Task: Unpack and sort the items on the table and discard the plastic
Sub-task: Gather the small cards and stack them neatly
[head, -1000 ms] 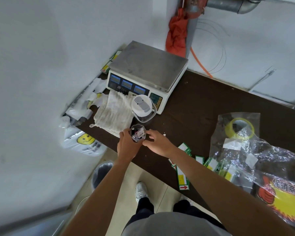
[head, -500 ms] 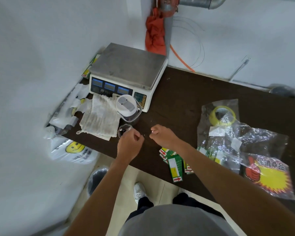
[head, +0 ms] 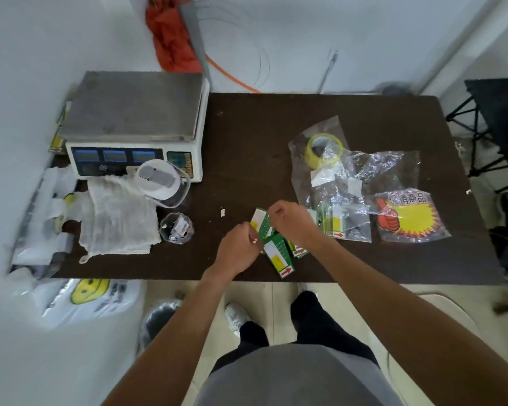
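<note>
A loose pile of green price tags (head: 279, 256) with white and yellow labels lies near the front edge of the dark table (head: 247, 136). My left hand (head: 239, 250) and my right hand (head: 292, 222) are both curled over this pile and pinch tags at its top. A small clear cup (head: 176, 228) with little items inside stands alone to the left, beside a white cloth (head: 118, 221). Crumpled clear plastic bags (head: 361, 177) lie on the right, holding a yellow tape roll (head: 324, 148), more green tags (head: 333, 222) and a yellow starburst sign (head: 408, 219).
A weighing scale (head: 135, 124) fills the table's back left corner, with a white-lidded jar (head: 160, 183) in front of it. White bags (head: 50, 206) hang off the left edge. On the floor are a smiley-face bag (head: 91, 297) and a bin (head: 159, 320). A black stand (head: 493, 118) is at the right.
My left hand has let go of the small clear cup, which now stands by the cloth. Both hands have moved right onto the green tags. The camera has turned to the right.
</note>
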